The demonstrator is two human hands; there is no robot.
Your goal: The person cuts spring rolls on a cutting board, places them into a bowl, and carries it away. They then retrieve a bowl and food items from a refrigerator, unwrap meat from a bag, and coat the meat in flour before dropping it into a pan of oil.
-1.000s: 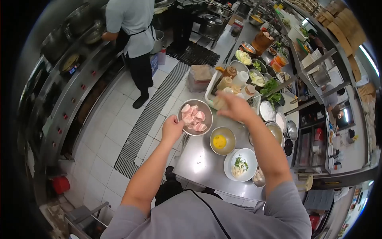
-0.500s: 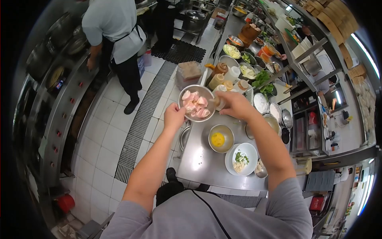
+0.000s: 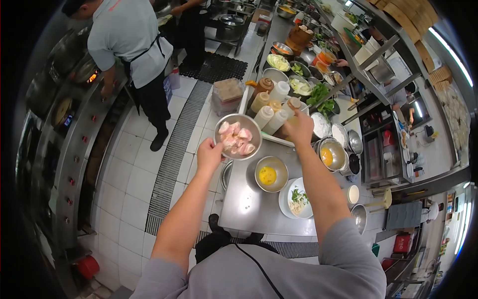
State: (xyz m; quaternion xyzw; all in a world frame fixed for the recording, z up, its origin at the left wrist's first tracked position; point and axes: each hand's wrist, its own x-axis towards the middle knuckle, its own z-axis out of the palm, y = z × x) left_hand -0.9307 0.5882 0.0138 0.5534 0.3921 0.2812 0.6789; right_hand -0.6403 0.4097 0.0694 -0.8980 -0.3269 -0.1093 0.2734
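My left hand [image 3: 209, 155] grips the rim of a metal bowl [image 3: 257, 130] holding several pieces of raw pale-pink meat [image 3: 236, 137]. The bowl is held above the near left side of the counter. My right hand [image 3: 299, 126] is at the sauce rack, its fingers closed around a squeeze bottle [image 3: 292, 104] with a brownish top; part of the bottle is hidden by the hand. More squeeze bottles [image 3: 264, 116] stand beside it in the rack. On the counter below are a metal bowl with yellow egg [image 3: 268, 175] and a white bowl [image 3: 286, 204] with greens and pale shreds.
Bowls of cut vegetables [image 3: 278, 62] and leafy greens [image 3: 323, 97] line the counter [image 3: 239, 199]. Bowls of white powder [image 3: 321, 124] sit at the right. A co-worker [image 3: 130, 40] stands at the stove on the left, near a flame [image 3: 93, 76]. A plastic tub [image 3: 229, 94] is beyond my bowl.
My right hand has moved from beside the meat bowl to a bottle farther right in the rack. My left hand has drawn the bowl slightly left. The co-worker has leaned toward the stove.
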